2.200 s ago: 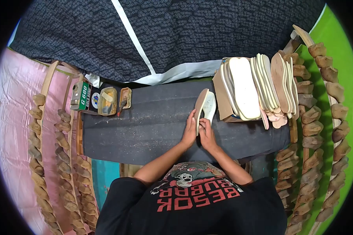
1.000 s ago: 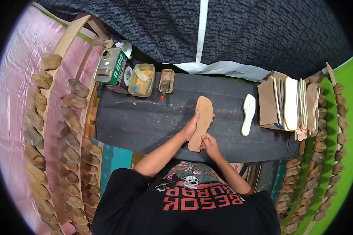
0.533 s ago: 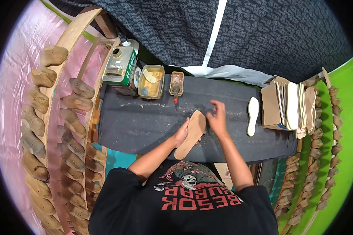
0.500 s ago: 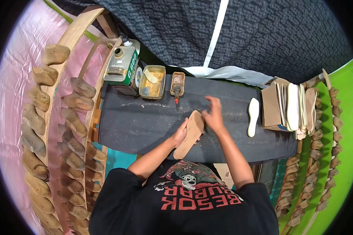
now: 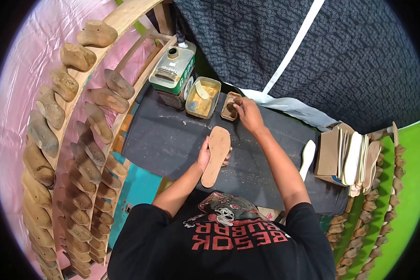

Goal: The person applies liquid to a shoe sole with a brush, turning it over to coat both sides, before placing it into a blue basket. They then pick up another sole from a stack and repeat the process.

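Observation:
A tan, insole-shaped piece (image 5: 216,156) is held in my left hand (image 5: 204,156), with the fingers wrapped beneath it and showing at its right edge. My right hand (image 5: 248,113) is at the small brown tray (image 5: 225,112), its fingers closed around a dark brush-like tool (image 5: 234,103) that is partly hidden by the fingers. To the left of that tray stands a larger yellowish tub (image 5: 212,110), with a pale flat scraper (image 5: 201,90) inside.
A green and silver can (image 5: 173,70) stands at the back left of the dark table (image 5: 168,140). At the right are a white insole (image 5: 307,158) and a box (image 5: 328,149) of insoles. Wooden shoe lasts (image 5: 50,106) line racks on both sides.
My right hand has moved from beside the insole piece to the small tray and taken hold of the dark tool. The camera view has turned, and the insole piece is held more upright.

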The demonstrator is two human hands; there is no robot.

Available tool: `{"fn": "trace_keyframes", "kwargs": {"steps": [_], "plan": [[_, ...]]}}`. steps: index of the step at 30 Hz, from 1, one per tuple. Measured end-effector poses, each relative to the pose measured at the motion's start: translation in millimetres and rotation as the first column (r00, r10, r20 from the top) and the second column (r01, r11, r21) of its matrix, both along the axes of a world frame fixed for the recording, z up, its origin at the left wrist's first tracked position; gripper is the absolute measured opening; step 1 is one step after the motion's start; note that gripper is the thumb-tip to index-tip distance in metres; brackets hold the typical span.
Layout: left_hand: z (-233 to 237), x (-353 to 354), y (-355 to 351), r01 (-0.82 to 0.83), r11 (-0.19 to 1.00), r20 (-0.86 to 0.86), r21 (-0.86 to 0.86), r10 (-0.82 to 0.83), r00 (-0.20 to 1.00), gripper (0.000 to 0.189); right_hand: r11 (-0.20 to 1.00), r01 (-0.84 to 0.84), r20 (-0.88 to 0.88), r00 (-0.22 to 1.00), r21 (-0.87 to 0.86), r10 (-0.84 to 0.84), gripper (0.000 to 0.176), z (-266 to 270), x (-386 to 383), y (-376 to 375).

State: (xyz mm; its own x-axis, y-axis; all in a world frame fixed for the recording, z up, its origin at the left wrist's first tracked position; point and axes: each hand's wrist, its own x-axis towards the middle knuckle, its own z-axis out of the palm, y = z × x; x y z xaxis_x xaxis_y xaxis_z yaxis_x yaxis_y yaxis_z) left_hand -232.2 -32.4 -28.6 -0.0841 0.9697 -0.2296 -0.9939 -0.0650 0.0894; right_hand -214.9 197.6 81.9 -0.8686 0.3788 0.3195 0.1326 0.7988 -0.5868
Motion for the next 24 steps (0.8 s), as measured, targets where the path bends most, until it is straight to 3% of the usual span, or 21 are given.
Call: {"fn": "trace_keyframes", "kwargs": {"steps": [5, 10, 14, 18, 22, 24], "plan": [[-2, -7, 19, 0.001, 0.999, 0.05, 0.036, -0.002, 0.999, 0.082, 0.99, 0.009, 0.144, 0.989, -0.139, 0.012, 0.02, 7, -19, 8], [-4, -17, 25, 0.001, 0.999, 0.029, 0.037, -0.002, 1.0, 0.083, 0.996, -0.085, 0.127, 0.988, 0.0, 0.085, 0.018, 3, -25, 4], [-8, -28, 29, 0.002, 1.0, 0.062, 0.001, -0.002, 0.998, 0.09, 0.998, -0.052, 0.089, 0.995, -0.02, 0.053, 0.018, -5, -24, 7], [-14, -29, 35, 0.018, 1.0, 0.081, -0.008, -0.017, 0.997, 0.095, 0.999, -0.045, 0.171, 0.984, 0.018, 0.041, 0.018, 3, -22, 5], [-21, -27, 41, 0.042, 0.999, 0.095, 0.029, -0.045, 0.995, 0.095, 0.997, 0.01, 0.166, 0.986, 0.082, -0.024, 0.019, -2, -19, 5], [-23, -29, 43, 0.086, 0.993, 0.082, 0.087, -0.093, 0.992, 0.093, 0.999, 0.03, 0.107, 0.994, 0.035, -0.034, 0.019, 0, -19, 8]]}}
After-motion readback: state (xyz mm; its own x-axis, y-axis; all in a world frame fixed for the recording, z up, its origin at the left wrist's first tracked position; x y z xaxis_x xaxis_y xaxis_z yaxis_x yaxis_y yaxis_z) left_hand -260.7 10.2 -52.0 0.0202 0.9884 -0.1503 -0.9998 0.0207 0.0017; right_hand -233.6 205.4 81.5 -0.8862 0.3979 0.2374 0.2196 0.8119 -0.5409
